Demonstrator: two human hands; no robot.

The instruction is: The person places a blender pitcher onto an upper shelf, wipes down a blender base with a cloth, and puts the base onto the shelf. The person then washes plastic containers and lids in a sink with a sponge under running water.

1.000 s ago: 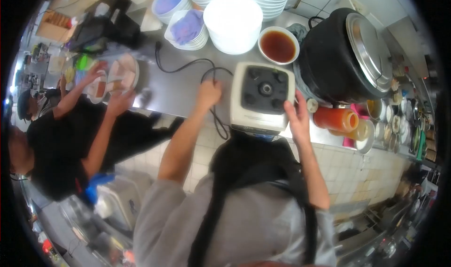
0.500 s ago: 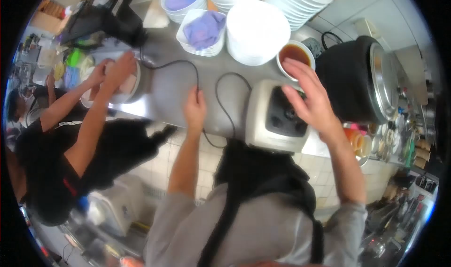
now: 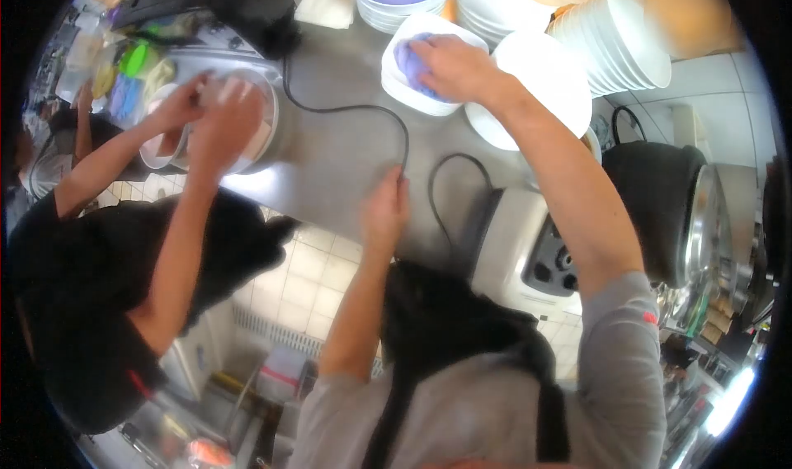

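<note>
My left hand is closed round the black power cord at the front edge of the steel counter. The cord runs back from it in a curve. My right hand reaches across the counter with its fingers closed on a purple cloth. That cloth lies in a white square bowl, the top one of a small stack. Below my right forearm sits a white appliance base with a dark, socketed top, partly hidden by the arm.
White plates and stacked bowls line the back. A black cooker stands at right. On the left, a co-worker's hands work over a round container. Another bowl stack has purple in it.
My right hand has moved from over the appliance to the bowl and taken hold of the purple cloth. My left hand still holds the cord. The whole view has shifted.
</note>
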